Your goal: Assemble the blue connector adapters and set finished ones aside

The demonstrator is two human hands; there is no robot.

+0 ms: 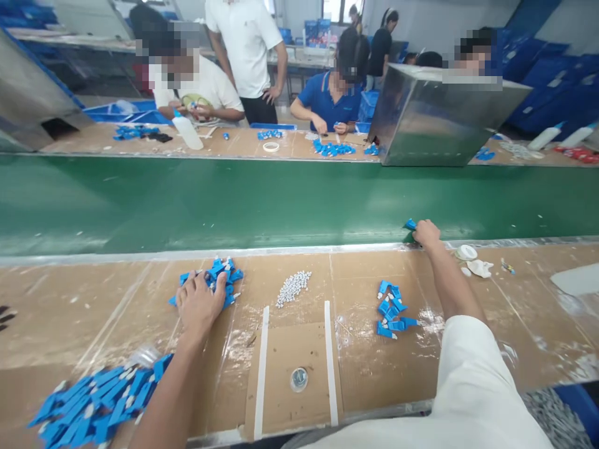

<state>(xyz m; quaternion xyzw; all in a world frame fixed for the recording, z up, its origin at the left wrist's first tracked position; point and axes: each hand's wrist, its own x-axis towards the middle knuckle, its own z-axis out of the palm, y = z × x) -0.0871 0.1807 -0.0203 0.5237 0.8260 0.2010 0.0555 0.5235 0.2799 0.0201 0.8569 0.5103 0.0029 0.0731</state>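
Edging the bench (70, 324) nearest the body: a cardboard pad (281, 349) framed by white strips (331, 368), a round clear disc (299, 379) on it.
Left corner: a large blue heap (93, 405), crowding the room on that side.
Right cluster (390, 312): loose blue pieces, with a broad stretch of bench leading left to the pad.
Left hand (199, 299): palm down on a blue pile (228, 274), thumb apart from the fingers; whether they clamp anything, I cannot tell.
Bead heap (294, 288): small and pale, apart from both pile and cluster.
Right hand (427, 232): past the bench's far edge, fingers at one blue piece (410, 224) over the green belt (210, 199); I cannot tell how firmly it is gripped.
Beyond the belt's wide lane: a metal box (435, 118) on the far bench (299, 146), right of two seated co-workers (322, 100).
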